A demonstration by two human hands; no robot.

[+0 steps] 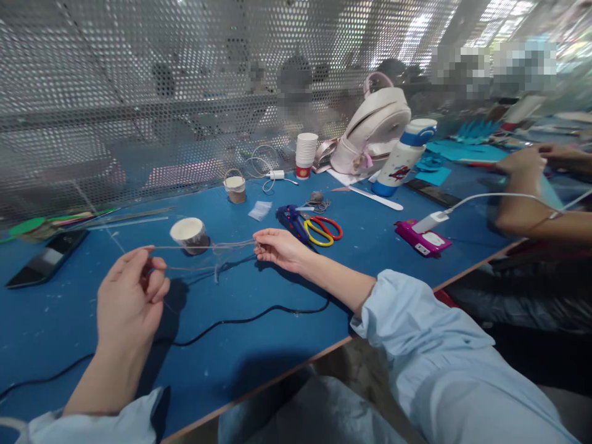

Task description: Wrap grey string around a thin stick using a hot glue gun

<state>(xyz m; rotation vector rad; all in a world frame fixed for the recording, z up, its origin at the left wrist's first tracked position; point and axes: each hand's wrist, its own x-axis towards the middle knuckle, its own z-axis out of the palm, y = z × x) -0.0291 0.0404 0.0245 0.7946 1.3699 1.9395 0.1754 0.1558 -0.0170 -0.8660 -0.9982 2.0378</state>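
Note:
Thin string stretches in loose strands between my two hands above the blue table. My left hand has its fingers curled and pinched on one end. The other end is pinched in the fingertips of my right hand. Just behind the string stands a short white-rimmed cup, its side wrapped in something greyish. Beyond my right hand lie a dark blue glue gun and scissors with red and yellow handles. A small clear plastic packet lies farther back.
A black cable crosses the table before me. A small handled bucket, stacked paper cups, a bottle and a backpack stand behind. A phone lies left, a magenta power strip right. Another person's arm rests at right.

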